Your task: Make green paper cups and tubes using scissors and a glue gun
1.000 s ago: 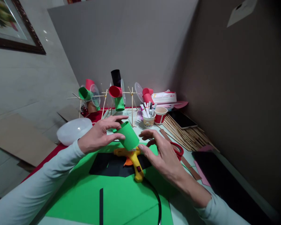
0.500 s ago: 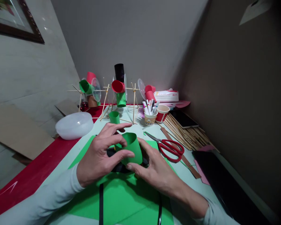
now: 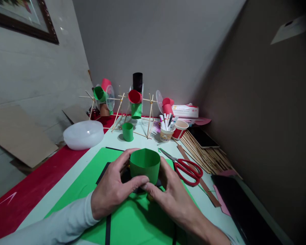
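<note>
Between my two hands is a green paper tube [image 3: 145,166], short and wide, its open end tilted up toward me. My left hand [image 3: 117,189] wraps its left side, thumb pressed on the near lower wall. On the right side, my right hand [image 3: 168,187] curls round it, and its thumb tip meets the left one. The far fingers of both hands are hidden. Beneath lies a green paper sheet [image 3: 140,221] crossed by black strips, with some dark pieces partly covered by my hands. Red-handled scissors [image 3: 186,170] rest just right of my right hand.
A smaller green tube [image 3: 128,132] stands ahead, before a stick frame [image 3: 150,119] carrying coloured paper tubes. A white bowl [image 3: 83,135] sits left. Rightward are a cup of markers [image 3: 167,133], a red cup [image 3: 180,130], a phone [image 3: 204,137], wooden sticks [image 3: 197,149] and a long black object [image 3: 242,207].
My left hand has come down from over the tube's rim to grip its left side. The tube now shows a wider opening, and both thumbs have come together on its near wall.
</note>
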Motion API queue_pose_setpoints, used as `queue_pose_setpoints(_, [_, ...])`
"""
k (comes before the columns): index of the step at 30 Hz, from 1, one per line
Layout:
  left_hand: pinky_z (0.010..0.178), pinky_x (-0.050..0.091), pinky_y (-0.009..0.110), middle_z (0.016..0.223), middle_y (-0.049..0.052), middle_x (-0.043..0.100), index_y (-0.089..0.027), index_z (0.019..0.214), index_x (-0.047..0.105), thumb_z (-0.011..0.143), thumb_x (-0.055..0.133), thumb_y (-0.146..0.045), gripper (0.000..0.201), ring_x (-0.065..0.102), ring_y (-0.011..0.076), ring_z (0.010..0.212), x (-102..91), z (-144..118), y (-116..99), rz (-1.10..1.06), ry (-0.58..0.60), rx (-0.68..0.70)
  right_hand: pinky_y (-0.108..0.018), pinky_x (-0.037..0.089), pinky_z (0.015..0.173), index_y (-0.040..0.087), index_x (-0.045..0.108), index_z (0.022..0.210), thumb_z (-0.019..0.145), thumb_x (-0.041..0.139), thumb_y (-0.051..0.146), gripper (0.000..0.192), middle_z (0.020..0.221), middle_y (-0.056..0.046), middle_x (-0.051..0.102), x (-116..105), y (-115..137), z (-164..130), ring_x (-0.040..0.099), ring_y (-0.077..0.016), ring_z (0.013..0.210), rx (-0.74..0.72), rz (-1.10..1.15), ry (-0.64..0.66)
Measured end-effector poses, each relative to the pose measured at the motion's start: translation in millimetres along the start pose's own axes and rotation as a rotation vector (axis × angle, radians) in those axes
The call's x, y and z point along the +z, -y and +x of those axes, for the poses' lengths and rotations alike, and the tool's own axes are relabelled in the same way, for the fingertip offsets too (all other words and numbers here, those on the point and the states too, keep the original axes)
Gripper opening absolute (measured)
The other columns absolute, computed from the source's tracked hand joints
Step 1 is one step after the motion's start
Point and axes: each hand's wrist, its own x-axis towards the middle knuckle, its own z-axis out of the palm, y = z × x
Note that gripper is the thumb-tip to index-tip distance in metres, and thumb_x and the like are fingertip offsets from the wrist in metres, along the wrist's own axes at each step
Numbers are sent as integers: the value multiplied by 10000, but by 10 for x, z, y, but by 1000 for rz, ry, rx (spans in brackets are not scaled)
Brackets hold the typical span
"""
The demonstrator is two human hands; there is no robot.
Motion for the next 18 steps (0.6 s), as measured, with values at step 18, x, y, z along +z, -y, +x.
queue_pose_setpoints(18, [906,481,385,1163,81,691,-213,1173,541,863,640,-368,361,655,282,1045,61,-9,71,382,-32,14,-463,391,1133,384,340,1476,936,638,411,618,1528,-49,467,-96,4,-61,422,-244,1416,7,-7,-84])
